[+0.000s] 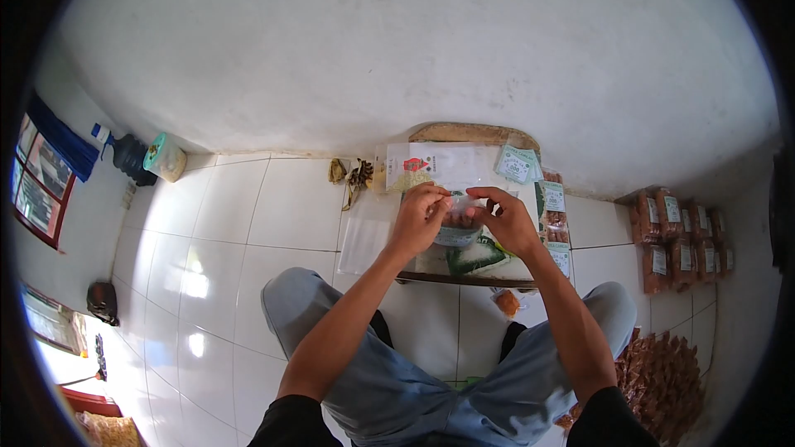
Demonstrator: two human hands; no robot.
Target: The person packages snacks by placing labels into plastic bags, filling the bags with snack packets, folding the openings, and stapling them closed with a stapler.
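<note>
Both hands meet over a low table [426,266] in front of me. My left hand [422,213] pinches the top edge of a clear plastic bag [457,230], fingers closed. From the other side my right hand [503,220] grips the same edge between thumb and fingers. Brown contents and a pale label show in the lower part of the bag; the hands partly cover it. Under and beside it lies a green-and-white printed sack [479,258]. Behind the hands is a white plastic sheet with a red print [416,164]. A stack of green-and-white labels [517,165] sits at the back right.
Labelled packs [553,209] line the table's right edge. More filled brown packs [681,236] stand in rows by the right wall. A heap of small brown packets [662,381] lies on the floor at right. A tub [166,157] and water bottle [131,159] stand far left.
</note>
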